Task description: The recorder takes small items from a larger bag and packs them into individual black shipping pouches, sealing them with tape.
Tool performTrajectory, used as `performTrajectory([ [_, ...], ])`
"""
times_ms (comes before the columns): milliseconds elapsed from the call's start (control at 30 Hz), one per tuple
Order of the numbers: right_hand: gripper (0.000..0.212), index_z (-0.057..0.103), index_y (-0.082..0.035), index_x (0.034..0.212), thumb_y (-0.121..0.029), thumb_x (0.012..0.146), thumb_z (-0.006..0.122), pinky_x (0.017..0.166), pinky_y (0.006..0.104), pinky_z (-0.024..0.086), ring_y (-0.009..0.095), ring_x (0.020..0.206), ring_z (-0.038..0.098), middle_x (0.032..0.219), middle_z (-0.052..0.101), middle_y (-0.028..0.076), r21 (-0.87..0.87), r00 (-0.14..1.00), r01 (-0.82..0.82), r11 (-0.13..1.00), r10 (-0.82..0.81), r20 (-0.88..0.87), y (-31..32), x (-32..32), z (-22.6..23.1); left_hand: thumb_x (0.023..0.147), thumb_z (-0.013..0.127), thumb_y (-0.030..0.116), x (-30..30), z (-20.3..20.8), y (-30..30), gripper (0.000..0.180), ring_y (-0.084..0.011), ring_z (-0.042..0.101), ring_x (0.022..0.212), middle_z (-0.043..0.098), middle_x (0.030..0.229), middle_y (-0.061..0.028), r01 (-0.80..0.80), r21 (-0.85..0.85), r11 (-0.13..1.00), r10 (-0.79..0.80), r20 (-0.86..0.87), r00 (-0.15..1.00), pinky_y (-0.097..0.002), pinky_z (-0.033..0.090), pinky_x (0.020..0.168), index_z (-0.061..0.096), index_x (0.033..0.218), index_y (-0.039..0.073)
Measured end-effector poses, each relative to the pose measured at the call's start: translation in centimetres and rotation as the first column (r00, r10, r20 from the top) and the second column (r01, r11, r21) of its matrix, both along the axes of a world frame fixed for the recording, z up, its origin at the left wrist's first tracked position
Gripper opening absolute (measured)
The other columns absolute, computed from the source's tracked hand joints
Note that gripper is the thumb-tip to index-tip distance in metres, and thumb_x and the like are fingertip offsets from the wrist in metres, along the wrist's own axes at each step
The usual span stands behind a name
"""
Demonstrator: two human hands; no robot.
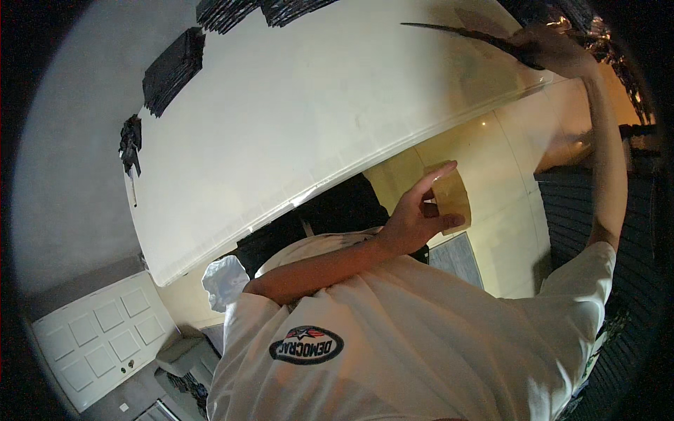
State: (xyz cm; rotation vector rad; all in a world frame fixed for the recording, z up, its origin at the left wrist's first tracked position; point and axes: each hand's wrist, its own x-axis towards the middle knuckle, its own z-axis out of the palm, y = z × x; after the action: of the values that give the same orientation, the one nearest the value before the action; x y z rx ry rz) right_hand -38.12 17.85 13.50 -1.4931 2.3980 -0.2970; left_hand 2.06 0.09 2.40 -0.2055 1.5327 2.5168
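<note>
My left hand (411, 223) is closed on a roll of yellowish clear tape (456, 200), thumb and fingers on either side of it. The hand and roll are beyond the near edge of the white table (316, 105), over the floor. My right arm reaches far out to the upper right. There my right hand (562, 52) grips the thick end of a dark, flat, thin thing (484, 36) that tapers to the left above the tabletop. Its kind is hard to make out, and shadow blurs the fingers.
Stacks of folded black sheets (173, 70) lie along the table's far left edge, with more stacks (228, 14) at the top. A crumpled black piece (130, 144) hangs at the left corner. Shiny black material (607, 38) is beside my right hand. A white panelled door (109, 326) shows lower left.
</note>
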Motion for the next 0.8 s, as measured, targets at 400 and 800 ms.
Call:
performTrajectory([
  [400,0.038,0.07,-0.005,0.123,-0.019,0.088,0.075,0.094,0.0364,0.05,0.027,0.107,0.065,0.12,0.069,0.016,-0.388,0.931,-0.125,0.913,-0.028,-0.365,-7.5,8.5,-1.1,0.091,0.074,-0.002,0.3,0.1,0.0,0.078,-0.0202,0.059,0.124,0.053,0.144,-0.0121,-0.038,-0.177,0.984,0.025,-0.074,0.997,-0.036,0.055,0.105,0.034,0.157,0.006],
  [800,0.017,0.074,-0.006,0.092,-0.023,0.091,0.08,0.061,0.0278,0.045,0.012,0.076,0.059,0.083,0.063,0.001,-0.298,0.884,0.026,0.954,0.118,0.453,-3.9,19.8,-3.1,0.091,0.08,0.01,-0.9,-0.2,0.2,0.083,-0.0198,0.06,0.123,0.061,0.135,-0.0131,0.022,-0.17,0.985,-0.039,-0.093,0.995,-0.0372,0.051,0.106,0.03,0.157,0.005],
])
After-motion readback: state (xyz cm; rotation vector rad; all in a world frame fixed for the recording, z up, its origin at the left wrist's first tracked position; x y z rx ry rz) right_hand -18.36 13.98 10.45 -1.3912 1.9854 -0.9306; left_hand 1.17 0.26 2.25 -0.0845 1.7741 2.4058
